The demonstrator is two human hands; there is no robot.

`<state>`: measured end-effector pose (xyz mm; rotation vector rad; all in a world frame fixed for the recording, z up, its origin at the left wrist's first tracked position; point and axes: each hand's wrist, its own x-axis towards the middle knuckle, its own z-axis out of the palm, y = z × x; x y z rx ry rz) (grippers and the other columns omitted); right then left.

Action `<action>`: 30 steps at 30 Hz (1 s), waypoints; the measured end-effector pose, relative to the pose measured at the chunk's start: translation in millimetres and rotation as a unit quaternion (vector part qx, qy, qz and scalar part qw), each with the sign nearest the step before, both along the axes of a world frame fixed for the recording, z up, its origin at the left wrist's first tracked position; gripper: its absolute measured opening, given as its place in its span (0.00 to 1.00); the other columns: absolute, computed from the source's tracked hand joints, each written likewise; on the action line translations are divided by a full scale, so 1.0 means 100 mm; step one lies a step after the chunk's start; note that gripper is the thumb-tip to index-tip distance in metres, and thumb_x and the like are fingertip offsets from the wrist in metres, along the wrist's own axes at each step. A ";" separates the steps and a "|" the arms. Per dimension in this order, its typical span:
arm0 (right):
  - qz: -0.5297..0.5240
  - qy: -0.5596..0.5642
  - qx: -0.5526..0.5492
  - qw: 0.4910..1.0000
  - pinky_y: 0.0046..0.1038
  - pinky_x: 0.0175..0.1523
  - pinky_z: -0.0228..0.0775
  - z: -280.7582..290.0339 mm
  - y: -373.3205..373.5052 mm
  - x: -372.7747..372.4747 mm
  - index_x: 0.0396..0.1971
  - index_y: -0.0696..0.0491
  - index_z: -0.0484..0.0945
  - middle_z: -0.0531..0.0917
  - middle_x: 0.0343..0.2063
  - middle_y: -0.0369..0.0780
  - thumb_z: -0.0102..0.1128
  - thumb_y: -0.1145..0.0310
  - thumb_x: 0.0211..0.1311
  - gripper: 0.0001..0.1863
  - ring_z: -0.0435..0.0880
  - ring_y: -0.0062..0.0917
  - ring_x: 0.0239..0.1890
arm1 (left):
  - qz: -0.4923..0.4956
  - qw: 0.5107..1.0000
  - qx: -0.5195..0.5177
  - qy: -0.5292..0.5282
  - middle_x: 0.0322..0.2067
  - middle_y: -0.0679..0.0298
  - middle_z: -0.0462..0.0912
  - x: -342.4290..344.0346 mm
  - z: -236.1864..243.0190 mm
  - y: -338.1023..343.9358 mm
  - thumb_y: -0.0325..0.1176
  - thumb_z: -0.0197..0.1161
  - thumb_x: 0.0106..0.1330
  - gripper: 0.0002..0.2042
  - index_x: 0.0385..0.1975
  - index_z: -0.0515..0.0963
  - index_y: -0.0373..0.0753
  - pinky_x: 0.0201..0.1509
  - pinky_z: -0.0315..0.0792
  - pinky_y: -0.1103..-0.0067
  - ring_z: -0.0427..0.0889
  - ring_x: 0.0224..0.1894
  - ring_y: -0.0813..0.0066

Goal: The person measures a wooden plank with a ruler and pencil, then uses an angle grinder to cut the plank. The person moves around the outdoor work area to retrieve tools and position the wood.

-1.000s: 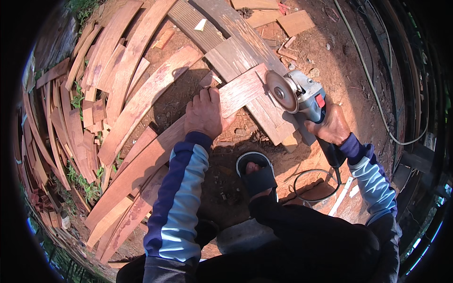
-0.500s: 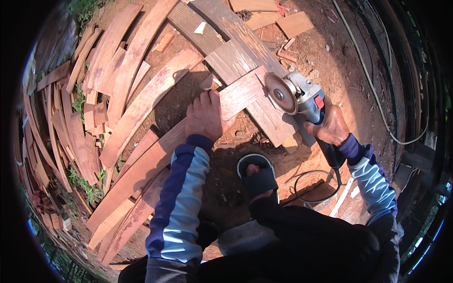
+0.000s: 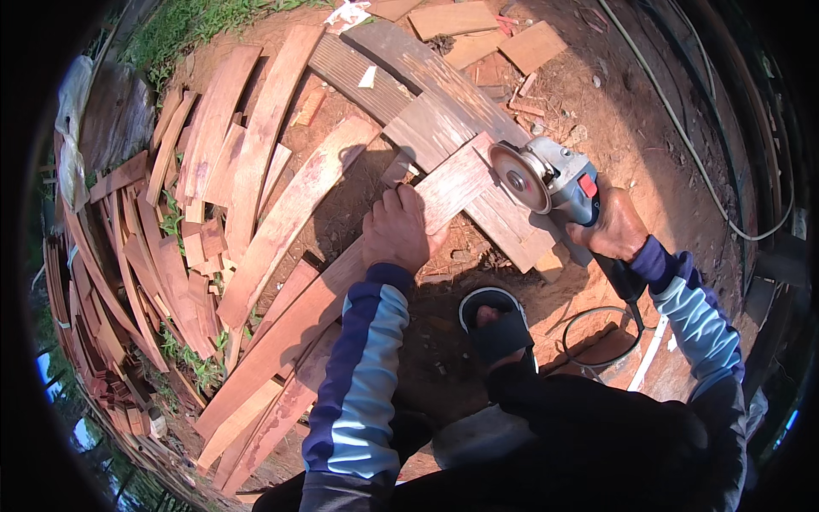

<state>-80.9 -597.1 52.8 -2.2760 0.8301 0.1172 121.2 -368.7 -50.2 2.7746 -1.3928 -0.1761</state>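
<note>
Head view: left hand (image 3: 397,232) clamped its fingers over a reddish plank (image 3: 461,181), whose far end lay across weathered boards (image 3: 431,128); right hand (image 3: 616,227) had fingers wrapped around an angle grinder (image 3: 570,175), disc (image 3: 517,179) just beside that end; loose planks (image 3: 290,222) lay leftward.

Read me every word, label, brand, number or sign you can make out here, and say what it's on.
No readable text.
Angle grinder in the right hand: any marking is too small to read.
Board under the left hand: no lettering I can make out.
Black sandal: none I can make out.
</note>
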 end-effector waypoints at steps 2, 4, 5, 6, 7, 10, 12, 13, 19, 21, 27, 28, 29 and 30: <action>-0.003 0.002 -0.001 1.000 0.35 0.40 0.76 -0.01 -0.01 -0.03 0.47 0.71 0.69 0.82 0.28 0.55 0.68 0.69 0.39 0.33 0.86 0.44 0.34 | 0.002 1.000 0.003 0.003 0.36 0.64 0.73 -0.01 0.01 -0.02 0.59 0.73 0.46 0.36 0.46 0.68 0.38 0.42 0.76 0.71 0.79 0.40 0.68; -0.005 0.005 0.005 1.000 0.35 0.40 0.76 -0.02 0.00 -0.02 0.47 0.71 0.69 0.82 0.27 0.55 0.68 0.68 0.39 0.33 0.86 0.44 0.34 | 0.009 1.000 0.003 0.002 0.36 0.64 0.73 -0.01 -0.01 -0.01 0.59 0.72 0.47 0.35 0.46 0.68 0.38 0.43 0.76 0.71 0.79 0.40 0.68; -0.012 0.033 0.016 0.999 0.34 0.45 0.75 0.01 0.00 -0.01 0.49 0.69 0.69 0.82 0.32 0.54 0.68 0.70 0.39 0.34 0.84 0.40 0.37 | 0.007 1.000 0.003 -0.001 0.36 0.64 0.73 -0.01 -0.02 0.00 0.59 0.72 0.47 0.35 0.45 0.68 0.38 0.43 0.75 0.71 0.79 0.40 0.68; -0.020 0.061 0.027 0.998 0.32 0.49 0.73 0.05 -0.01 0.01 0.51 0.68 0.68 0.82 0.36 0.52 0.69 0.71 0.39 0.35 0.83 0.35 0.41 | 0.005 1.000 0.003 -0.003 0.36 0.64 0.73 -0.01 -0.03 0.00 0.59 0.72 0.47 0.35 0.45 0.68 0.38 0.43 0.75 0.71 0.79 0.40 0.68; -0.027 0.090 0.038 0.995 0.31 0.54 0.72 0.06 -0.01 0.02 0.52 0.67 0.68 0.83 0.40 0.50 0.70 0.72 0.39 0.36 0.81 0.31 0.45 | 0.002 1.000 0.002 -0.005 0.36 0.64 0.73 -0.01 -0.03 0.00 0.59 0.71 0.47 0.34 0.45 0.68 0.39 0.43 0.75 0.71 0.79 0.40 0.68; -0.020 0.067 0.037 0.997 0.31 0.53 0.72 0.02 -0.02 0.00 0.52 0.66 0.69 0.83 0.40 0.50 0.70 0.72 0.38 0.36 0.82 0.31 0.45 | 0.006 1.000 -0.009 0.004 0.36 0.64 0.73 0.00 -0.01 -0.01 0.59 0.71 0.47 0.34 0.45 0.68 0.39 0.44 0.75 0.71 0.79 0.41 0.68; -0.021 0.068 0.034 0.997 0.31 0.53 0.72 0.02 -0.02 -0.01 0.52 0.67 0.69 0.83 0.39 0.50 0.70 0.72 0.38 0.36 0.82 0.32 0.45 | 0.005 1.000 -0.009 0.007 0.36 0.63 0.73 0.00 -0.02 -0.01 0.59 0.71 0.47 0.34 0.45 0.68 0.39 0.44 0.75 0.70 0.79 0.41 0.67; -0.021 0.069 0.032 0.997 0.32 0.53 0.72 0.02 -0.02 0.00 0.52 0.67 0.69 0.83 0.39 0.50 0.70 0.72 0.38 0.35 0.82 0.32 0.45 | 0.005 1.000 -0.009 0.009 0.36 0.63 0.73 0.00 -0.01 -0.01 0.59 0.71 0.47 0.34 0.45 0.68 0.39 0.44 0.75 0.70 0.79 0.41 0.67; -0.001 0.019 -0.014 1.000 0.37 0.38 0.75 -0.02 -0.02 -0.03 0.43 0.70 0.70 0.81 0.27 0.56 0.70 0.66 0.39 0.32 0.85 0.46 0.33 | 0.008 1.000 -0.015 0.017 0.37 0.63 0.73 -0.01 0.00 -0.02 0.57 0.71 0.49 0.33 0.44 0.68 0.39 0.45 0.75 0.68 0.79 0.41 0.66; -0.023 0.069 0.014 0.997 0.34 0.47 0.74 0.02 -0.01 0.01 0.48 0.69 0.70 0.82 0.34 0.54 0.70 0.70 0.38 0.34 0.84 0.40 0.40 | 0.011 1.000 -0.024 0.013 0.37 0.62 0.74 -0.01 -0.03 -0.01 0.53 0.70 0.50 0.30 0.44 0.68 0.39 0.44 0.75 0.67 0.79 0.41 0.64; -0.035 0.086 0.027 0.995 0.33 0.49 0.74 0.07 0.00 0.03 0.48 0.69 0.70 0.82 0.35 0.53 0.71 0.70 0.37 0.34 0.84 0.38 0.42 | 0.010 0.999 -0.022 0.030 0.36 0.59 0.74 0.00 0.01 -0.01 0.46 0.66 0.54 0.24 0.43 0.68 0.38 0.43 0.75 0.65 0.80 0.40 0.60; -0.033 0.085 0.031 0.995 0.33 0.49 0.74 0.08 0.00 0.05 0.47 0.69 0.70 0.82 0.35 0.53 0.71 0.70 0.37 0.34 0.84 0.38 0.41 | 0.011 0.999 -0.023 0.033 0.36 0.59 0.74 0.00 0.01 -0.01 0.45 0.66 0.54 0.23 0.43 0.68 0.38 0.43 0.75 0.64 0.80 0.40 0.60; -0.032 0.086 0.027 0.995 0.34 0.48 0.74 0.08 0.00 0.04 0.47 0.69 0.70 0.82 0.35 0.53 0.71 0.70 0.37 0.34 0.84 0.38 0.41 | 0.011 0.999 -0.029 0.027 0.36 0.59 0.74 0.00 -0.01 -0.01 0.44 0.65 0.55 0.22 0.43 0.68 0.38 0.43 0.75 0.64 0.80 0.40 0.60; -0.031 0.087 0.023 0.995 0.34 0.48 0.74 0.07 0.00 0.04 0.47 0.69 0.70 0.82 0.34 0.53 0.71 0.70 0.37 0.34 0.84 0.38 0.40 | 0.011 0.999 -0.035 0.021 0.36 0.59 0.74 0.00 -0.04 0.00 0.43 0.64 0.55 0.21 0.43 0.68 0.38 0.42 0.75 0.64 0.80 0.39 0.60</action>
